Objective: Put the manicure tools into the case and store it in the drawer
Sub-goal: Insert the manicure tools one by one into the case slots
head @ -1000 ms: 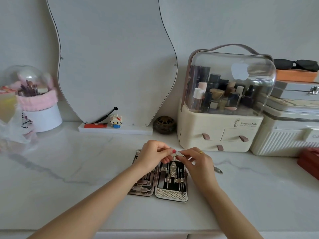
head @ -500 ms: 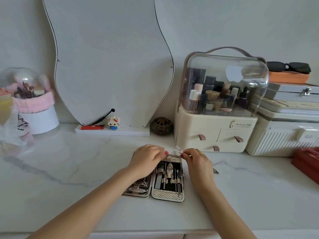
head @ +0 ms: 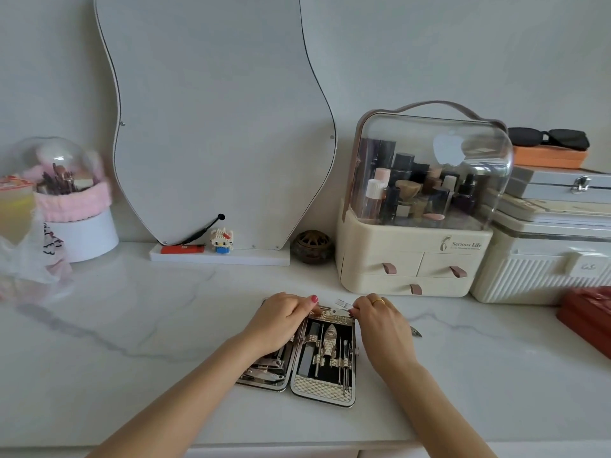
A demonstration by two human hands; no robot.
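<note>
An open manicure case (head: 325, 393) lies flat on the marble counter (head: 165, 325), both halves showing metal tools in straps. My left hand (head: 281, 320) rests with curled fingers on the case's left half at its top edge. My right hand (head: 380, 320) pinches a small flat metal tool (head: 343, 304) just above the case's right half. Another metal tool's tip (head: 417, 332) pokes out on the counter behind my right wrist. The cream organizer (head: 410, 259) with three shut drawers stands just beyond.
A wavy mirror (head: 215, 120) on a white base leans on the wall. A brown round burner (head: 312, 246) sits beside the organizer. White boxes (head: 545, 252) stand at right, a red case (head: 588, 315) at the right edge, a brush holder (head: 76, 206) at left.
The view has shifted, so everything sits lower in the frame. My hands have drawn apart at the case's top edge; the right hand still pinches the small tool.
</note>
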